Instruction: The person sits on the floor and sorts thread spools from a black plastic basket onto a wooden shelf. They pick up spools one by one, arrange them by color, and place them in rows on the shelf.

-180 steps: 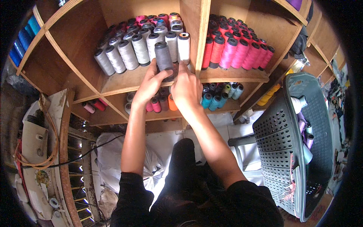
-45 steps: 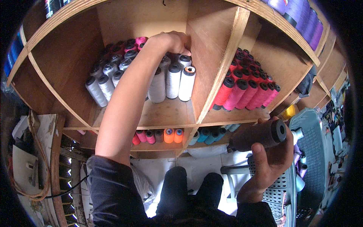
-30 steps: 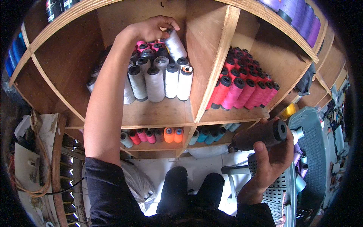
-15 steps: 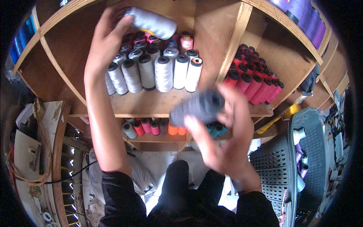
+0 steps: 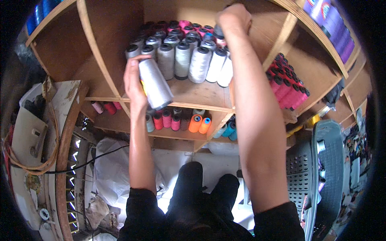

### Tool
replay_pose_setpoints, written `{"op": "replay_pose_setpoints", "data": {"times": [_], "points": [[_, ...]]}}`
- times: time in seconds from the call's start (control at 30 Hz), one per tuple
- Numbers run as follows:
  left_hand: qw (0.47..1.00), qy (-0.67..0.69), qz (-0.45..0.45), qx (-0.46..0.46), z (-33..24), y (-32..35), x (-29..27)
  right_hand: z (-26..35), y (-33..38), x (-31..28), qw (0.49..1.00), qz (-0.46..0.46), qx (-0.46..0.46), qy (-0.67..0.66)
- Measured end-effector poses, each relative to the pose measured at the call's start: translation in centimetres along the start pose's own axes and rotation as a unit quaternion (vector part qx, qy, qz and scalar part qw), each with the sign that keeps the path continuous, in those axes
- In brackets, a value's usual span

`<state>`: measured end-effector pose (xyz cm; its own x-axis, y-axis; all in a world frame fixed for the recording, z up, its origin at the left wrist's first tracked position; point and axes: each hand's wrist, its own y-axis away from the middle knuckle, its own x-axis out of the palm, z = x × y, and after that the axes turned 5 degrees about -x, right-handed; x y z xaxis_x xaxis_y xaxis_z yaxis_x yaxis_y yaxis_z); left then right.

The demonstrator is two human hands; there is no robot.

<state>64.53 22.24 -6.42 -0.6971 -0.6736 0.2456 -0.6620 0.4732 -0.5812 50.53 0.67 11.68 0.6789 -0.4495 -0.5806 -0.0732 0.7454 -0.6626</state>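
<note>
My left hand [image 5: 136, 80] is closed around a silver-grey thread cone [image 5: 156, 85], tilted in front of the shelf's front row. Beside it stand several upright grey and white thread cones [image 5: 181, 60], with pink cones [image 5: 185, 25] behind them. My right hand [image 5: 235, 20] reaches over the right end of the rows, its fingers curled with their tips mostly hidden. From under that hand shows part of a dark grey thread cone [image 5: 219, 33], which it grips. The right forearm hides part of the row's right end.
Red and pink cones [image 5: 287, 88] fill the compartment to the right; purple cones [image 5: 335, 32] stand above it. On the lower shelf are orange cones [image 5: 196, 123] and several others. A green plastic basket [image 5: 297, 168] stands at right, a plastic bag [image 5: 110, 168] at lower left.
My left hand has come down and nearer with the silver-grey cone. My right hand has moved up and away into the shelf with the dark grey cone. The view has shifted.
</note>
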Motion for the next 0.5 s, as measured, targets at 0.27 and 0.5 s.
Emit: {"op": "replay_pose_setpoints", "data": {"times": [0.27, 0.5], "points": [[0.996, -0.069, 0.062, 0.002, 0.0, 0.3, -0.8, 0.1, -4.6, 3.0, 0.948, 0.251, -0.073, 0.179], [0.992, -0.096, 0.079, 0.005, 0.1, 0.3, 0.7, -2.7, -5.5, 3.5, 0.883, 0.429, -0.043, 0.187]]}}
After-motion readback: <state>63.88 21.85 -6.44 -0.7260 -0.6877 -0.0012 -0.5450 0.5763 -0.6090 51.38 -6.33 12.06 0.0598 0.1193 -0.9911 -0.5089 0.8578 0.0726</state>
